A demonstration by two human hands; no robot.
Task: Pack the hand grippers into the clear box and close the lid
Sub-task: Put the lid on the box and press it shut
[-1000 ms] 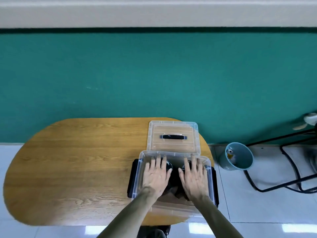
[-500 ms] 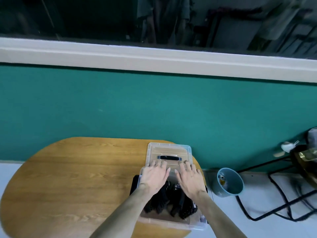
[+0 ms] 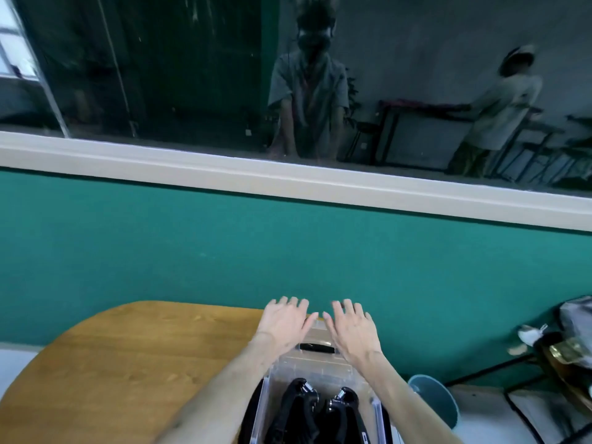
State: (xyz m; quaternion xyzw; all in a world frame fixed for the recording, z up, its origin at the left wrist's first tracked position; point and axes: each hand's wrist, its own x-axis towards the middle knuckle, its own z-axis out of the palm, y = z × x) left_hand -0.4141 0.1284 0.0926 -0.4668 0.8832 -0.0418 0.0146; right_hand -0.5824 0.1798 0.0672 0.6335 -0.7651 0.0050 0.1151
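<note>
The black hand grippers (image 3: 315, 411) lie inside the clear plastic box (image 3: 378, 418), while the left hand (image 3: 285, 322) and right hand (image 3: 350, 328), fingers loosely spread and holding nothing, reach over the unfitted clear lid with a black handle (image 3: 315, 360), so only closing remains.

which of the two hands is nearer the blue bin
The right hand. It reaches over the lid on the side toward the blue bin; the left hand is farther away.

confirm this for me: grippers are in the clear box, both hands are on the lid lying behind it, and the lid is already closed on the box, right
Not quite. In the head view the lid is not closed: it lies flat on the table behind the open clear box. The hand grippers are inside, and the left hand and right hand reach over the lid.
</note>
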